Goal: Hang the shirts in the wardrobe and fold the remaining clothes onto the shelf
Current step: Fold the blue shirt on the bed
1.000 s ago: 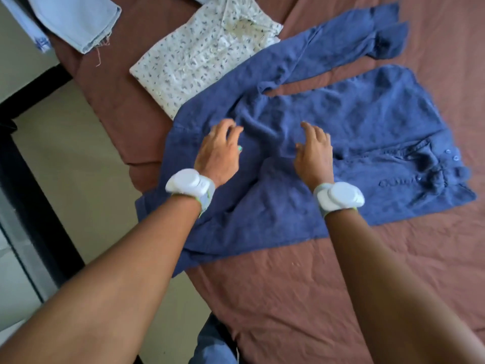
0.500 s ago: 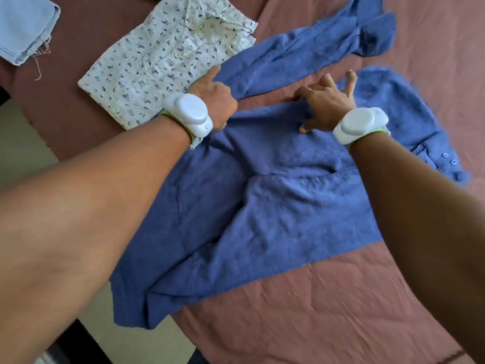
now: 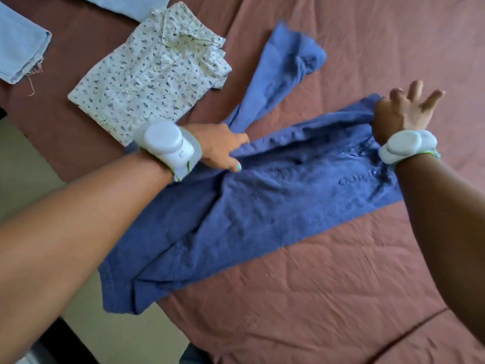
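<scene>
While being pinched by left hand and right hand, the blue shirt is being folded lengthwise beside the floral shirt.

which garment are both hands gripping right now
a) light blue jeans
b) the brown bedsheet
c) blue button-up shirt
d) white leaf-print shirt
c: the left hand grips the blue button-up shirt where its sleeve starts, and the right hand pinches its far edge; the white leaf-print shirt lies folded and untouched.
</scene>
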`<state>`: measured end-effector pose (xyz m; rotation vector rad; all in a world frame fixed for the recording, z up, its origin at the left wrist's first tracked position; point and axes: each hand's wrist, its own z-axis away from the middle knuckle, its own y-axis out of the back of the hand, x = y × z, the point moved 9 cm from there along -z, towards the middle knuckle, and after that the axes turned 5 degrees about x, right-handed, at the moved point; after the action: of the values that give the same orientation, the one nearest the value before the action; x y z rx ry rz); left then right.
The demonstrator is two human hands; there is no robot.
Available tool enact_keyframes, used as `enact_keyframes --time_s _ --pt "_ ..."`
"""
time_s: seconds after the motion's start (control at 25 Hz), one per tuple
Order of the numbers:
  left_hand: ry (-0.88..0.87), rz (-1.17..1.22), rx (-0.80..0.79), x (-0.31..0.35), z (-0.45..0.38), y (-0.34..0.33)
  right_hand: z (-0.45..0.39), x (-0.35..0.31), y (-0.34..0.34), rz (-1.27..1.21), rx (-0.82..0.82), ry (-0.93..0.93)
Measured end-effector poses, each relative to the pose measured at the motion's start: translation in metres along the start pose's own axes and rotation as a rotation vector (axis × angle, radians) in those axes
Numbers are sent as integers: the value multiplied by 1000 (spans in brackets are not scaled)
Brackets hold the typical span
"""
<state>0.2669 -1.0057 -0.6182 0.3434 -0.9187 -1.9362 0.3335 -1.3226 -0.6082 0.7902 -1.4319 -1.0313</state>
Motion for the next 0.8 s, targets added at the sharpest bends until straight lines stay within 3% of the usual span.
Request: enact_keyframes --time_s 0.2,0.32,0.44,0.52,0.6,0.68,0.72,0.8 --pt "20 119 -318 74 12 -80 63 37 -60 -187 -198 -176" --pt "44 128 -337 92 9 -95 89 28 -75 -441 -202 -268" --pt "38 94 -135 99 0 -79 106 12 -69 -751 -48 -450" --pt "77 170 110 92 -5 -65 119 -2 -77 -969 -99 -631" --pt "157 321 472 71 1 -47 126 -12 -79 -890 -165 -745" --pt "388 428 833 39 26 -39 121 -23 -63 -804 -89 -694" --pt "585 473 866 15 38 -50 110 -46 -52 -898 -58 -578" --pt "876 668 623 -24 38 -98 90 -103 -25 -1136 -49 -292"
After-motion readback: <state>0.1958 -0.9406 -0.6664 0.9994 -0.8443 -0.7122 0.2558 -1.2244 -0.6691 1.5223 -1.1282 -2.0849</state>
